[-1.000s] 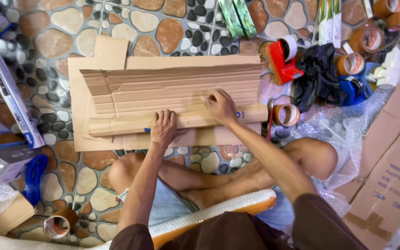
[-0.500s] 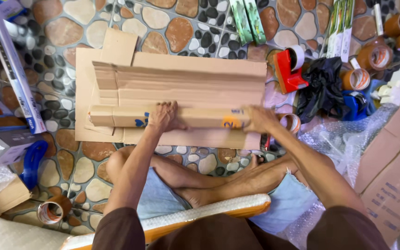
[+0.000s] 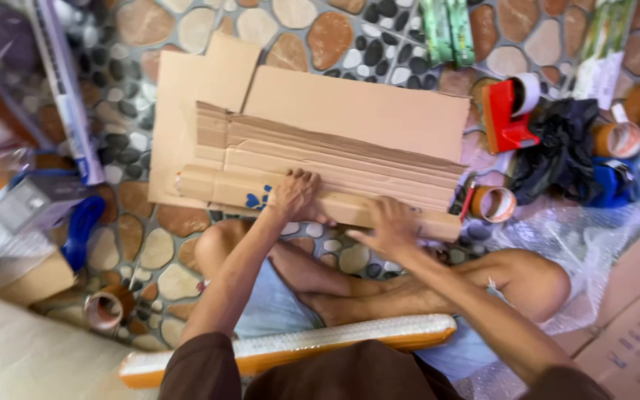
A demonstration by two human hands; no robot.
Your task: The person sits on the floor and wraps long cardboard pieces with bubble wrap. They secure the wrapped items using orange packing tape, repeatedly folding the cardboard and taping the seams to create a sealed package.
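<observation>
Both my palms are flat on the folded cardboard box (image 3: 320, 167): left hand (image 3: 295, 196) spread, right hand (image 3: 388, 224) spread at 4 o'clock from it, nothing pinched.

Single head view — steep downward look, close over lap and cobbled floor (image 3: 320, 30).

Both hands, left (image 3: 295, 195) and right (image 3: 390, 224), now closer together at the folded cardboard's (image 3: 335, 167) near edge.
</observation>
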